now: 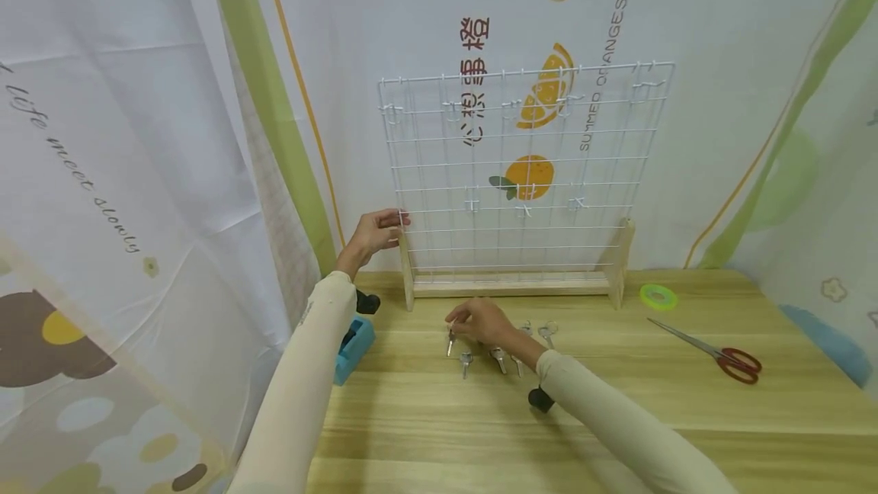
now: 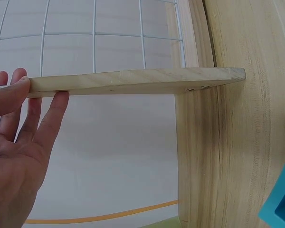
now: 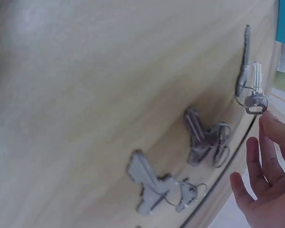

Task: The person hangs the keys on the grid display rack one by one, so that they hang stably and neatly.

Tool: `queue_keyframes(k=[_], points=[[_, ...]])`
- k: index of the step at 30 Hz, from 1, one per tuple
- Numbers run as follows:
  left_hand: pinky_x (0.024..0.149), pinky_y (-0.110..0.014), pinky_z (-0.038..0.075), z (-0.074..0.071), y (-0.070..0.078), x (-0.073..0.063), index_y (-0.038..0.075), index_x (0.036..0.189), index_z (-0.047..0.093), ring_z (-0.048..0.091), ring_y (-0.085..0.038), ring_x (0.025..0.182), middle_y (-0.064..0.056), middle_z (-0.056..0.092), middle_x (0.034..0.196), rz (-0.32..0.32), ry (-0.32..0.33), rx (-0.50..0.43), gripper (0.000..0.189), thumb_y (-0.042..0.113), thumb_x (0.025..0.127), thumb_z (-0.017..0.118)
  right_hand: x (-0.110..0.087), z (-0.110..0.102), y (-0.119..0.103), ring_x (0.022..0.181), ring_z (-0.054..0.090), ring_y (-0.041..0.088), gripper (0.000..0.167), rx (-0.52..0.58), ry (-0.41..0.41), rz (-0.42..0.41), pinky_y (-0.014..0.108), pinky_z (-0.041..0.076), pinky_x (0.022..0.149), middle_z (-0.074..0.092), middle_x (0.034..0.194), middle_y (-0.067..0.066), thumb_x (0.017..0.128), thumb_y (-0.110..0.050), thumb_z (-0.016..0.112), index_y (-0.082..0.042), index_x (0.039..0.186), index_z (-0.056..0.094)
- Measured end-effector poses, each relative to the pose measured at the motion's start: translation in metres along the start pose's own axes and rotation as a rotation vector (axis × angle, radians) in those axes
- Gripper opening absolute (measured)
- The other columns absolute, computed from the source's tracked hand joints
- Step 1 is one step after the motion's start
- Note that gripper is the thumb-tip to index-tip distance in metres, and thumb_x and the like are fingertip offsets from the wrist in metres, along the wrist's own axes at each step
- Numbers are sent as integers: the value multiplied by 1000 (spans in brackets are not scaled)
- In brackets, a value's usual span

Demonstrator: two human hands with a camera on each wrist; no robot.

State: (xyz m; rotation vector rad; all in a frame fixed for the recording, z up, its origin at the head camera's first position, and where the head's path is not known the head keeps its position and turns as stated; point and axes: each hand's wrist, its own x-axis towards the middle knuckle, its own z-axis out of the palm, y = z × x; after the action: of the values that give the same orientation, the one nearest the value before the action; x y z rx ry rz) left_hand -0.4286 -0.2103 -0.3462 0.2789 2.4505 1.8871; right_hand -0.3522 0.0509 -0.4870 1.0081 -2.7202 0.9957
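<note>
My left hand point(image 1: 376, 233) grips the left wooden upright point(image 2: 133, 80) of a stand that carries a white wire grid point(image 1: 473, 232). Its thumb lies on one side of the wood and its fingers on the other. In front of the stand, my right hand point(image 1: 483, 320) pinches a silver key point(image 3: 256, 78) by its head, between thumb and fingers, with the blade pointing away from them. Close by lies a loose key point(image 1: 466, 363) on the table. Further bunches of keys point(image 3: 147, 183) with rings lie beside the right hand, partly hidden by it in the head view.
White hooks point(image 1: 578, 203) hang on the grid in two rows. A blue box point(image 1: 355, 349) stands left, next to the left forearm. Red-handled scissors point(image 1: 713, 351) and a green roll of tape point(image 1: 658, 296) lie right. A printed curtain point(image 1: 329, 36) closes off the back.
</note>
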Motion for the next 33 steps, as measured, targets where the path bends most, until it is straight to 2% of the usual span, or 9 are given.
queue_keyframes(k=[5, 12, 19, 22, 24, 28, 33], points=[[107, -50, 52, 0, 0, -1, -1, 147, 56, 58, -36, 133, -22, 60, 144, -5, 1, -4, 46, -9, 101, 58, 1, -9, -3, 86, 75, 20, 13, -18, 33, -98, 33, 63, 77, 79, 94, 7, 91, -5, 80, -4, 104, 81], [107, -50, 52, 0, 0, 0, 0, 147, 57, 59, -35, 133, -20, 61, 144, -13, 5, -13, 46, -7, 102, 59, 5, -21, -10, 85, 77, 19, 13, -8, 22, -103, 30, 64, 76, 80, 97, 7, 93, -9, 79, -6, 105, 81], [107, -50, 52, 1, 0, 0, 1, 147, 58, 58, -34, 134, -20, 61, 144, -10, 4, 3, 45, -7, 102, 58, 10, -36, -20, 81, 77, 19, 15, 36, 35, -169, 23, 63, 70, 80, 97, 10, 92, -6, 79, -3, 106, 81], [107, -49, 52, 2, -1, 0, 0, 147, 57, 58, -34, 134, -20, 60, 145, -5, -1, 2, 46, -7, 102, 58, 12, -46, -26, 81, 78, 19, 15, 32, 48, -168, 21, 62, 70, 80, 97, 10, 92, -7, 79, -2, 106, 81], [107, -49, 53, 2, -1, 1, 0, 146, 58, 58, -35, 133, -20, 60, 144, -1, 2, 3, 45, -7, 102, 59, 15, -53, -31, 81, 77, 18, 15, 27, 53, -150, 19, 59, 66, 80, 96, 8, 93, -9, 79, -4, 107, 81], [106, -48, 54, 1, -1, 2, 0, 146, 59, 59, -34, 133, -20, 61, 144, 5, 9, 18, 43, -6, 103, 59, 21, -69, -44, 88, 78, 17, 17, 18, 49, -121, 19, 55, 64, 80, 99, 5, 94, -13, 79, -8, 110, 82], [106, -49, 53, 1, -1, 1, -1, 147, 57, 58, -35, 134, -21, 59, 145, -4, 3, 16, 45, -7, 103, 58, 30, -88, -62, 96, 77, 20, 16, 44, 61, -139, 30, 63, 76, 80, 105, 6, 95, -11, 78, -7, 110, 82]])
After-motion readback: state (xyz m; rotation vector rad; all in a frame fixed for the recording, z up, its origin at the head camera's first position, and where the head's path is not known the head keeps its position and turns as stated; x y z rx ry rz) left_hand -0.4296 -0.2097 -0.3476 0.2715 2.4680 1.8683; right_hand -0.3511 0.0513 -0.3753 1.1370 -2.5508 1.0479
